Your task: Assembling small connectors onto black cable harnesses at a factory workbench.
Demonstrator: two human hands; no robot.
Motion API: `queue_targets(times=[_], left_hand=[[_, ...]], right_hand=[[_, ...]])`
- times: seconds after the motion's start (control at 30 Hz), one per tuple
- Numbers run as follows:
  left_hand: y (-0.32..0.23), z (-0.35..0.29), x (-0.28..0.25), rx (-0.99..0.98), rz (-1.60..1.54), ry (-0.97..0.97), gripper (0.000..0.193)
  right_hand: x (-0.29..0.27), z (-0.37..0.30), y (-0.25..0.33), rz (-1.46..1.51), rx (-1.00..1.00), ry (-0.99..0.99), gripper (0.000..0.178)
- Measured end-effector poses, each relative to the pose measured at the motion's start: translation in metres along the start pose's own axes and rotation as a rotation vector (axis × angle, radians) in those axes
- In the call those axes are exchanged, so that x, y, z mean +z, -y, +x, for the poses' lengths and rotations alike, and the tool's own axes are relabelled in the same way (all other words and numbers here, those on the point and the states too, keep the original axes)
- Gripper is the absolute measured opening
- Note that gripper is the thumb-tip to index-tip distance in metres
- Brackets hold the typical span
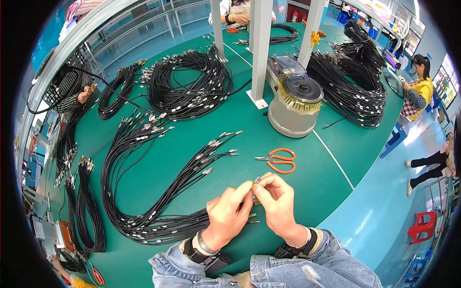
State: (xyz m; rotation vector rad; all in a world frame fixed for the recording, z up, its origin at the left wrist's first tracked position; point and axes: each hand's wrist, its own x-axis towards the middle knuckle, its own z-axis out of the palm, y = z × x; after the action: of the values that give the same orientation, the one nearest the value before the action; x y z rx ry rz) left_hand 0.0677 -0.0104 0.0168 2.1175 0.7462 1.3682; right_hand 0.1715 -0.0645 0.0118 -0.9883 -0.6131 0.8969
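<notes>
Over the green table (317,187), at the fingertips, was a small silvery piece (258,180). Right hand (278,206): thumb and index pinched it. Left hand (228,213): fingers curled narrow just beside it (could not tell what, if anything, they gripped). Black cables (129,218) with light-coloured ends lay left of the hands. Beyond the fingertips lay orange-handled scissors (272,158); farther off stood a round grey dispenser (294,117), with coiled cables (218,91) well to its left.
</notes>
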Motion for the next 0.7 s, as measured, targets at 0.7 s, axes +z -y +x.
queue_targets(times=[0.7], left_hand=[[0.001,0.004,-0.013,-0.577,-0.556,0.22,0.018]], right_hand=[[-0.008,0.0,0.0,-0.05,0.019,0.111,0.006]])
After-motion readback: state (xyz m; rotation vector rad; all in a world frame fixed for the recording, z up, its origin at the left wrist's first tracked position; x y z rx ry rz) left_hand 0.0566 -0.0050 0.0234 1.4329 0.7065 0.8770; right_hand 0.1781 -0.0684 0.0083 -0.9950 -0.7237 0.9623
